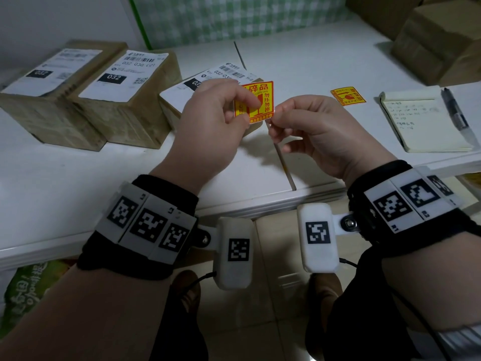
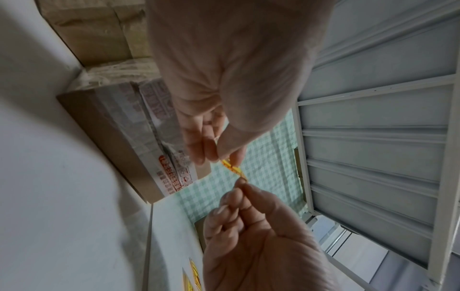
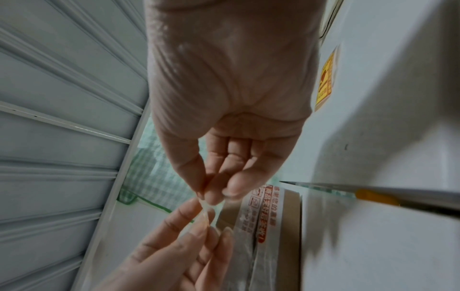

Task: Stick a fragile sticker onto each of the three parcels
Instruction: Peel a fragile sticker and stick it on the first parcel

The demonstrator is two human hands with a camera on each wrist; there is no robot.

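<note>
- Head view, far left: 3 parcels sit in a row on the white table [image 1: 299, 61], the left parcel [image 1: 49, 84], the middle parcel [image 1: 125, 92] and the right parcel [image 1: 182, 100]. None shows a fragile sticker on its top face, so all 3 look undone.
- Left hand [image 1: 210, 121] is curled, thumb and fingers pinching the left edge of the red-and-yellow fragile sticker [image 1: 260, 100], held in the air in front of the right parcel.
- Right hand [image 1: 312, 131] is curled too, fingertips nipping the sticker's lower right corner, likely picking the backing loose. Whether the backing has split yet cannot be told.
- Risks from here: a hard tug could tear the corner; a freed adhesive face could fold onto itself or cling to a finger; a slack pinch could drop it.
- Further right, spare stickers [image 1: 347, 96] lie flat on the table, near a notepad [image 1: 421, 118] and pen [image 1: 458, 113]. 1 careless sweep of the right wrist could knock them off the table.
</note>
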